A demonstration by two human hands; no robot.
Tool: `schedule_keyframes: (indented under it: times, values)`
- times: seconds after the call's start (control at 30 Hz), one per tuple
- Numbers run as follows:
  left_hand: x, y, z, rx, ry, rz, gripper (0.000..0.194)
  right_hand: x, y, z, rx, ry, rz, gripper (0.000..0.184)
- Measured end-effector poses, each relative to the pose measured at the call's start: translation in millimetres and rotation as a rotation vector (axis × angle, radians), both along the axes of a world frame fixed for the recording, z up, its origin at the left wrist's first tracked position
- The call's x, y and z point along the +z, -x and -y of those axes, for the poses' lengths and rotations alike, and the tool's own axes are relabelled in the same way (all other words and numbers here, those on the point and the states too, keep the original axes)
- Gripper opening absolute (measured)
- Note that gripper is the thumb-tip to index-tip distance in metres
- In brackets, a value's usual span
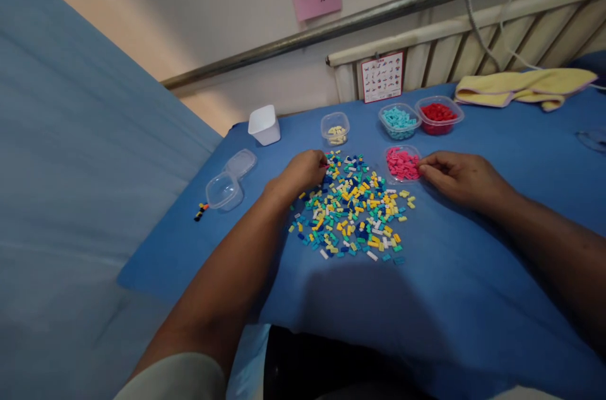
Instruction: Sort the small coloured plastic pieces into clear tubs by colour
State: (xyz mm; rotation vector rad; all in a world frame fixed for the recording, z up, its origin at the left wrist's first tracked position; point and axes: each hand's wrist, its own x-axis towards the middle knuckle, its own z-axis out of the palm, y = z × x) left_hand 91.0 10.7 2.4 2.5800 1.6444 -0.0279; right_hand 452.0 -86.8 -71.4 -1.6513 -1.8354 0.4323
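A heap of small coloured bricks (353,211), yellow, teal, blue and white, lies on the blue table cover (464,280). My left hand (303,174) rests at the heap's upper left edge with the fingers curled in a pinch; what they hold is hidden. My right hand (457,176) lies to the right of a clear tub of pink bricks (402,164), fingertips pinched together at its rim.
Further back stand clear tubs of cream bricks (335,129), light blue bricks (399,120) and red bricks (439,114), plus a white cup (264,125). Two empty clear tubs (230,182) and a small black-orange piece (201,211) lie left. A yellow cloth (525,88) lies back right.
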Motion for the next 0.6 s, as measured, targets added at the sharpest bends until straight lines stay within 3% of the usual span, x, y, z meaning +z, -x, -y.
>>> schedule_keyframes:
  times: [0.37,0.6]
  values:
    - [4.3,-11,16,0.033,-0.071,-0.151,0.031,3.2,2,-4,-0.023,0.042,0.043,0.037]
    - [14.6,-15,11,-0.021,-0.041,-0.258,0.032,5.9,4,-4,-0.020,0.041,0.025,0.034]
